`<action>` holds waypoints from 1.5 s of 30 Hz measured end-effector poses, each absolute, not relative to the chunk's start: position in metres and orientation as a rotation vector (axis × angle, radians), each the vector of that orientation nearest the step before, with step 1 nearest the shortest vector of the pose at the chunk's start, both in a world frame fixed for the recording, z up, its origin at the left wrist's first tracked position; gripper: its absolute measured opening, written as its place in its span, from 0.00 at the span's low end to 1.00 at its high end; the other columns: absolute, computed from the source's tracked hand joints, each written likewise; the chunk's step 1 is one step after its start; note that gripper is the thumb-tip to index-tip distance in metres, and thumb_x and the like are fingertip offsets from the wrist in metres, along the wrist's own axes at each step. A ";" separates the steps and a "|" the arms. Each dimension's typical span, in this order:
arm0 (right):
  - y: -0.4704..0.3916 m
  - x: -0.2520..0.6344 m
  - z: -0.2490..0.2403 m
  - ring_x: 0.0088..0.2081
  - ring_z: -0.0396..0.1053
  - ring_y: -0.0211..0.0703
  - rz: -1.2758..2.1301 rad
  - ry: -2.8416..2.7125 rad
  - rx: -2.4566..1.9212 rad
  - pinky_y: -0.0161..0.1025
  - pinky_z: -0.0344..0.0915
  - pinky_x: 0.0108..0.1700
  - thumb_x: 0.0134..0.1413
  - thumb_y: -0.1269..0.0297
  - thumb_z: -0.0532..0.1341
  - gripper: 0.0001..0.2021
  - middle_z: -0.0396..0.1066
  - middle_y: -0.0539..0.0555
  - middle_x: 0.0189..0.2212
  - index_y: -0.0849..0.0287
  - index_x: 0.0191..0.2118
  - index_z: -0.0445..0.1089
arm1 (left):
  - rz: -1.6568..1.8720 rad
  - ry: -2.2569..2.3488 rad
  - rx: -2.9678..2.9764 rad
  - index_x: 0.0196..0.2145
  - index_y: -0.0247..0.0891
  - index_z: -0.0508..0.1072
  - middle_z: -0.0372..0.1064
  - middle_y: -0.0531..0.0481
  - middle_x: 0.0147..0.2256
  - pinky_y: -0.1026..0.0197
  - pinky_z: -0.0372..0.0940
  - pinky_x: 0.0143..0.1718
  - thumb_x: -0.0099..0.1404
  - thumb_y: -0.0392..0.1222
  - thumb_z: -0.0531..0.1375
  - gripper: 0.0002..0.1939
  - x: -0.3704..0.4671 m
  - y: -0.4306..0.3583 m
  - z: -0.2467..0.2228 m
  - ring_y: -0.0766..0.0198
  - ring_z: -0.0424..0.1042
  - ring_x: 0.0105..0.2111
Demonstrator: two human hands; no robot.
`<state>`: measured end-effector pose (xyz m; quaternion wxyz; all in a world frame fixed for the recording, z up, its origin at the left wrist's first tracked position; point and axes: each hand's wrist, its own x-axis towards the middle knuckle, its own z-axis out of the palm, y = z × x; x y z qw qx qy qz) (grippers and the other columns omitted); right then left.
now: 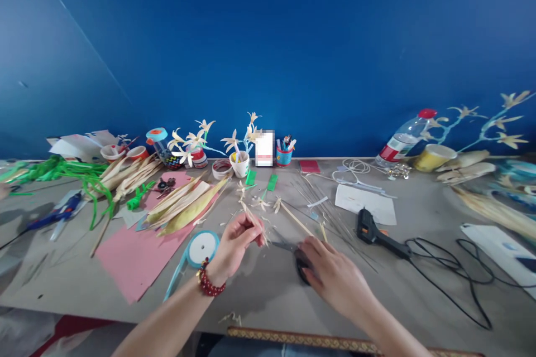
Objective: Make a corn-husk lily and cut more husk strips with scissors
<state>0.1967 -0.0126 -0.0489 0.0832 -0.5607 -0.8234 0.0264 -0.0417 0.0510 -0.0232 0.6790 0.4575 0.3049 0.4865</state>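
Note:
My left hand (242, 237), with a red bead bracelet at the wrist, is closed in a pinch on a pale corn husk strip (249, 213). The strip points up and away from the fingers. To its right, my right hand (329, 265) is wrapped round the black handles of a pair of scissors (302, 269) low over the table. The blades point left toward the left hand. Small pale husk flowers (277, 205) and scraps lie just beyond both hands. A roll of light blue ribbon (203, 247) lies beside my left wrist.
A black glue gun (377, 237) with a looping cord lies at right, near thin wires (335, 217). Pink paper (134, 262) and corn husks (180, 209) spread left. Cups with husk flowers, a pen holder (283, 156) and a tilted bottle (404, 136) line the blue wall.

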 end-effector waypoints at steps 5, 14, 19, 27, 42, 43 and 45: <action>-0.015 0.198 -0.051 0.40 0.76 0.56 -0.040 -2.448 -1.734 0.44 0.73 0.35 0.52 0.65 0.64 0.10 0.75 0.62 0.45 0.57 0.42 0.73 | 1.145 0.758 1.007 0.29 0.35 0.69 0.67 0.53 0.29 0.65 0.60 0.29 0.63 0.38 0.63 0.08 -0.046 0.058 -0.035 0.70 0.67 0.26; -0.016 0.215 -0.042 0.41 0.78 0.52 0.336 -2.500 -1.796 0.42 0.71 0.40 0.50 0.75 0.59 0.15 0.76 0.60 0.44 0.59 0.46 0.71 | 1.152 0.760 0.958 0.31 0.35 0.70 0.70 0.52 0.28 0.64 0.62 0.29 0.64 0.39 0.63 0.06 -0.045 0.058 -0.042 0.68 0.69 0.25; -0.018 0.222 -0.026 0.41 0.76 0.58 0.429 -2.474 -1.973 0.43 0.68 0.39 0.45 0.73 0.60 0.10 0.78 0.59 0.37 0.59 0.36 0.73 | 1.149 0.691 0.935 0.30 0.35 0.71 0.72 0.51 0.27 0.62 0.65 0.29 0.64 0.39 0.64 0.07 -0.043 0.055 -0.038 0.67 0.71 0.24; -0.032 0.238 -0.027 0.16 0.60 0.32 1.783 -1.380 -1.456 0.30 0.56 0.18 0.52 0.51 0.63 0.15 0.71 0.50 0.26 0.56 0.36 0.63 | 1.188 0.643 0.909 0.30 0.34 0.71 0.73 0.50 0.27 0.63 0.66 0.29 0.64 0.39 0.64 0.07 -0.042 0.053 -0.038 0.67 0.72 0.25; -0.036 0.141 -0.051 0.17 0.53 0.27 1.809 -1.204 -1.055 0.25 0.52 0.17 0.44 0.31 0.63 0.32 0.67 0.47 0.22 0.59 0.36 0.64 | 1.141 0.567 0.751 0.31 0.34 0.76 0.72 0.50 0.29 0.65 0.66 0.29 0.60 0.39 0.68 0.06 -0.036 0.044 -0.037 0.68 0.71 0.26; -0.035 0.142 -0.051 0.17 0.52 0.27 1.821 -1.199 -1.052 0.25 0.51 0.17 0.44 0.31 0.63 0.32 0.67 0.47 0.21 0.59 0.36 0.64 | 1.137 0.565 0.745 0.30 0.34 0.76 0.72 0.50 0.29 0.65 0.66 0.29 0.60 0.39 0.68 0.06 -0.037 0.043 -0.036 0.68 0.71 0.27; -0.035 0.143 -0.052 0.17 0.52 0.27 1.848 -1.190 -1.037 0.25 0.51 0.17 0.45 0.32 0.64 0.31 0.67 0.47 0.21 0.60 0.36 0.65 | 1.132 0.565 0.736 0.30 0.34 0.76 0.72 0.50 0.29 0.65 0.66 0.29 0.59 0.39 0.69 0.07 -0.037 0.043 -0.036 0.68 0.71 0.27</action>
